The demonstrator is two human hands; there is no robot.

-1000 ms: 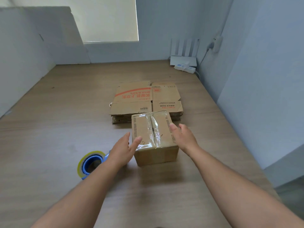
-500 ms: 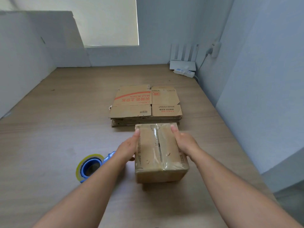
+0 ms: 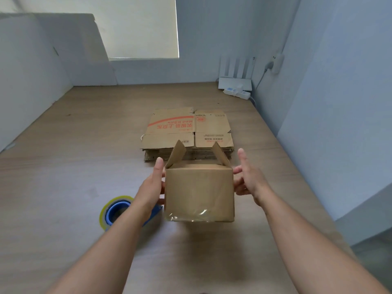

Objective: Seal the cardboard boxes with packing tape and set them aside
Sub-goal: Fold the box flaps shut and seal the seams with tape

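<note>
A small brown cardboard box (image 3: pixel 199 192) is held a little above the wooden table between my two hands. My left hand (image 3: pixel 151 186) presses its left side and my right hand (image 3: pixel 248 177) its right side. The box is turned so its taped end faces down toward me; clear tape shows along the lower edge. Two loose flaps stick up at its far end. A roll of packing tape on a blue dispenser (image 3: pixel 115 211) lies on the table to the left, partly hidden behind my left forearm.
A stack of flattened cardboard boxes (image 3: pixel 188 132) lies just beyond the held box. A white router and power strip (image 3: pixel 235 87) sit at the far right corner. Walls close in on the left, back and right of the wooden table (image 3: pixel 74 166).
Both hands closed on the box's sides, lifted it off the table and tipped it toward me, so the taped face now points down and the open flaps show at the far end.
</note>
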